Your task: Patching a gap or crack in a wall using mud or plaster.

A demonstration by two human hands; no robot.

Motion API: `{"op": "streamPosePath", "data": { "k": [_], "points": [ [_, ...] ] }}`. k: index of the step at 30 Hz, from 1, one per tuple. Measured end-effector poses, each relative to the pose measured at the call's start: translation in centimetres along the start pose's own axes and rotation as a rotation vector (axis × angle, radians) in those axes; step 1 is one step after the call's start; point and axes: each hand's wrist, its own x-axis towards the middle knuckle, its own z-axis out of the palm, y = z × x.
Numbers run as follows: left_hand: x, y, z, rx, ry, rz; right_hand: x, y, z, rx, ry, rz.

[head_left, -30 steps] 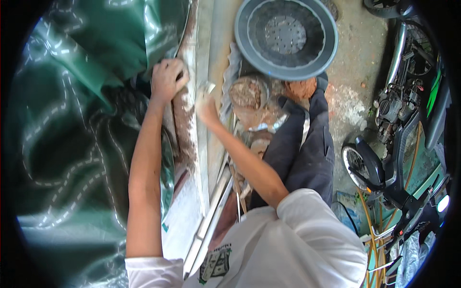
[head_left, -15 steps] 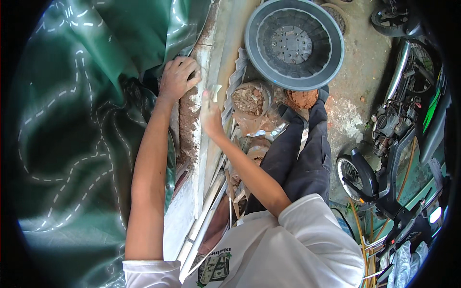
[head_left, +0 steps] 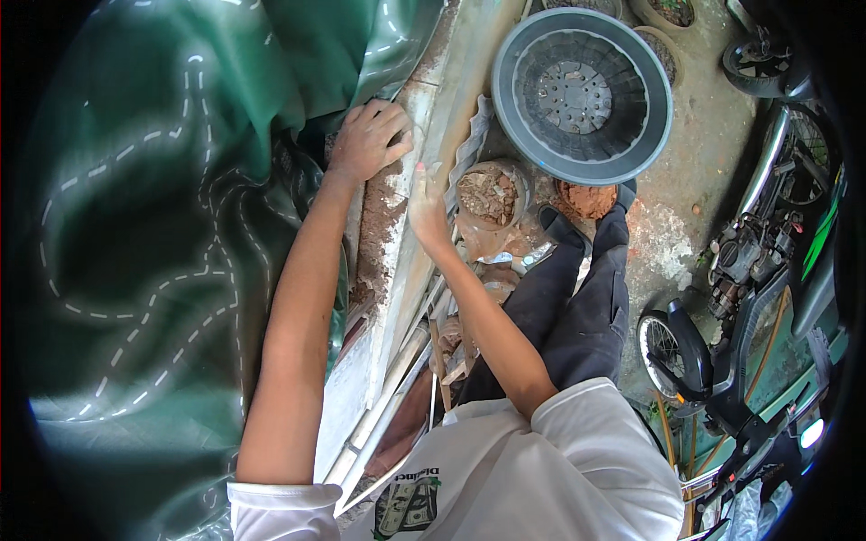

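My left hand [head_left: 368, 142] lies at the edge of a brown, crumbly wall ledge [head_left: 383, 191], beside a green tarp [head_left: 135, 234] with white dashed lines. Its fingers are bent, and whatever they grip is hidden beneath them. My right hand [head_left: 428, 215] is closed against the pale strip [head_left: 406, 288] along the ledge, thumb pointing away from me. A small pale flat piece [head_left: 435, 169] shows past the thumb; its kind is unclear.
Right of the ledge stands a large grey plastic tub [head_left: 577, 171] with holes in its base. Nearer are a container of brown rubble [head_left: 489, 194] and an orange-brown heap [head_left: 588, 200]. Pipes [head_left: 397, 370] lean along the wall. A motorcycle [head_left: 744, 243] stands at the far right.
The view has shifted, so the scene sits further right and lower. Both hands stay at about the same place on the ledge. The pale piece at my right thumb now shows less.
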Motion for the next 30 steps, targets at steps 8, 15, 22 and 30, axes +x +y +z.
{"op": "streamPosePath", "data": {
  "k": [8, 15, 22, 30],
  "points": [
    [-0.2, -0.2, 0.0, -0.041, 0.016, -0.025, -0.5, 0.0, 1.8, 0.157, 0.115, -0.076],
    [-0.3, 0.0, -0.4, -0.062, -0.01, -0.018, -2.6, -0.2, 0.8, 0.188, 0.004, 0.132],
    [-0.2, 0.1, -0.1, -0.045, 0.029, -0.009, -3.4, 5.3, 2.9, 0.085, 0.086, 0.064],
    [-0.1, 0.2, 0.4, 0.01, 0.03, 0.022, -3.9, 8.5, 4.0, 0.2, 0.188, 0.061]
  ]
}}
